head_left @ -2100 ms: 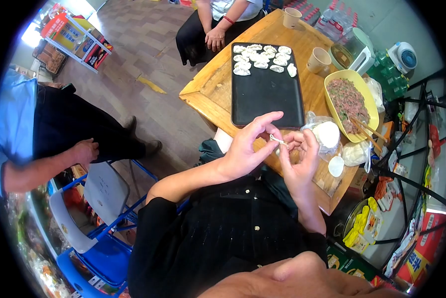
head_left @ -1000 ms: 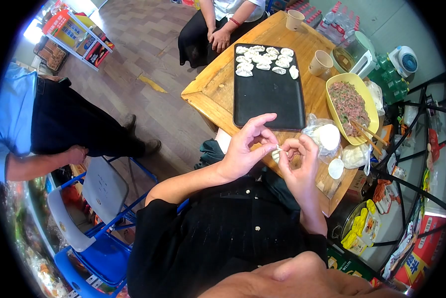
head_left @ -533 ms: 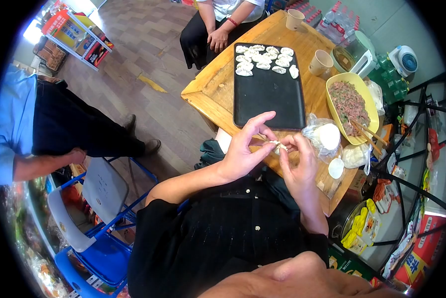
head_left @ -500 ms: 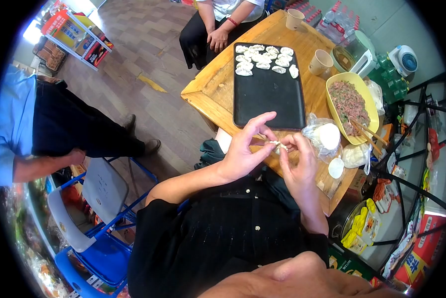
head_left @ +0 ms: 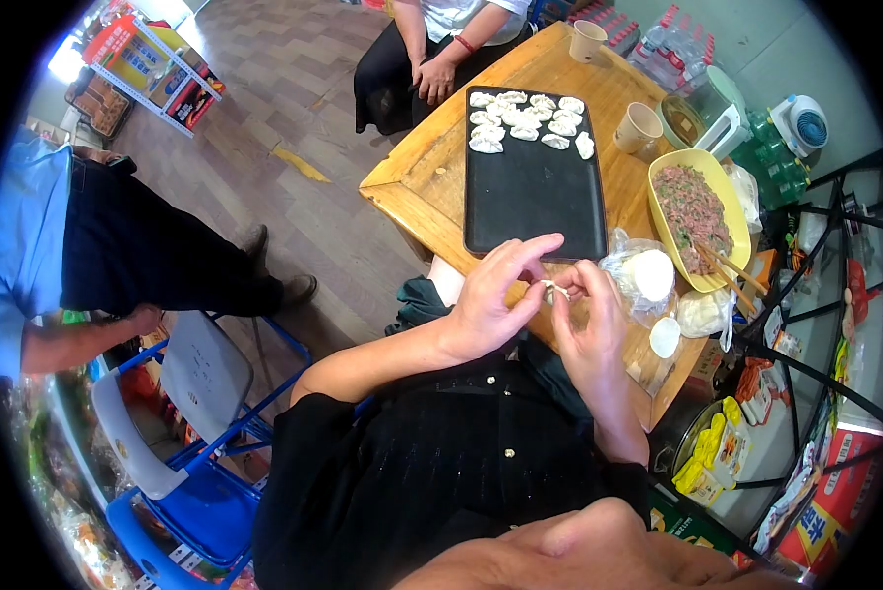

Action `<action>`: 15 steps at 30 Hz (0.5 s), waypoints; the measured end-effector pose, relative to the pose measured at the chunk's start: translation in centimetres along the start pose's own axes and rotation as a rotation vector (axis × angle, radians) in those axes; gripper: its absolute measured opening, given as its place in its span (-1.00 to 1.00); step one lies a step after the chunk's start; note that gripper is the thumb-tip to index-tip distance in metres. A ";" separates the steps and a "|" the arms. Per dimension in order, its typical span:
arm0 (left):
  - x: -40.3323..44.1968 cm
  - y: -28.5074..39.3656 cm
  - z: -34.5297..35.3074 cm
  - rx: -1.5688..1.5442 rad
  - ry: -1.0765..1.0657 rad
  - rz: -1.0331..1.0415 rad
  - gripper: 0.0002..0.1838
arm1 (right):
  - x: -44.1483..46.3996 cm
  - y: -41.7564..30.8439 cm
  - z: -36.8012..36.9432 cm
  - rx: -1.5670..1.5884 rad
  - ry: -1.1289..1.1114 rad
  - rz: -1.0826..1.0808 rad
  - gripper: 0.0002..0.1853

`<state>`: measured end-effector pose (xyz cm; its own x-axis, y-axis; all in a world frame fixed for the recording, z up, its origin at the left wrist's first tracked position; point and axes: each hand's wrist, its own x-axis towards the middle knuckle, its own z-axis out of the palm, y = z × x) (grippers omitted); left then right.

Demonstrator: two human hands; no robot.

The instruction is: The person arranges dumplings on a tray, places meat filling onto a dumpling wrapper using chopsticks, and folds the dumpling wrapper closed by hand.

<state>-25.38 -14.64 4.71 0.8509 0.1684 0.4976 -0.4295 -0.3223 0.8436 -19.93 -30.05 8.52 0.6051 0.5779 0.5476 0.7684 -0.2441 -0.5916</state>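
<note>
The dumpling (head_left: pixel 553 293), small and pale, is up off the surface (head_left: pixel 412 182), btwn the fingertips of both hands, just short of the tray's near edge. Prob. v. light and soft: dough this thin should give at a touch, a bit tacky if damp, & could tear or split if squeezed hard mid-body. Best hold is prob. the pinched rim, thumb vs. index, w/ light, even pressure; the belly is better cradled than pressed.

Grip: both hands closed on it. The left hand (head_left: pixel 495 295) has thumb and index together on one end, the index arched high. The right hand (head_left: pixel 596 313) comes in from the other side, thumb below, index & middle curled over the top, the rest loosely bent. Wrists are low, forearms angled in from either side of the black shirt (head_left: pixel 431 462), hands nearly meeting. How much of the dumpling sits under the fingers, can't tell.

Just beyond: the black tray (head_left: pixel 535 211), w/ finished dumplings (head_left: pixel 525 120) grouped at its far end. To the right, a stack of wrappers (head_left: pixel 650 273) in a plastic bag, one loose wrapper (head_left: pixel 665 337) nearer the edge, then the yellow bowl (head_left: pixel 739 202) of meat filling w/ chopsticks (head_left: pixel 729 268) leaning in it.
</note>
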 end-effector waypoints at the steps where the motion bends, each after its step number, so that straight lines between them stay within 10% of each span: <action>1: 0.0 0.2 0.1 -0.001 0.000 0.000 -0.34 | 0.1 -0.1 0.0 -0.001 -0.001 0.001 -0.41; 6: 0.2 1.3 0.1 -0.630 0.030 -0.327 -0.42 | 0.4 -0.3 -0.2 0.042 0.028 -0.036 -0.45; 15: 0.6 0.3 -0.5 -0.335 -0.152 -0.284 -0.68 | 0.7 0.4 0.1 -0.125 0.028 -0.141 -0.41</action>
<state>-25.19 -14.13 5.33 0.9730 0.0601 0.2228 -0.2254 0.0397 0.9735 -19.17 -29.69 8.60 0.4938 0.5917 0.6372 0.8649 -0.2581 -0.4306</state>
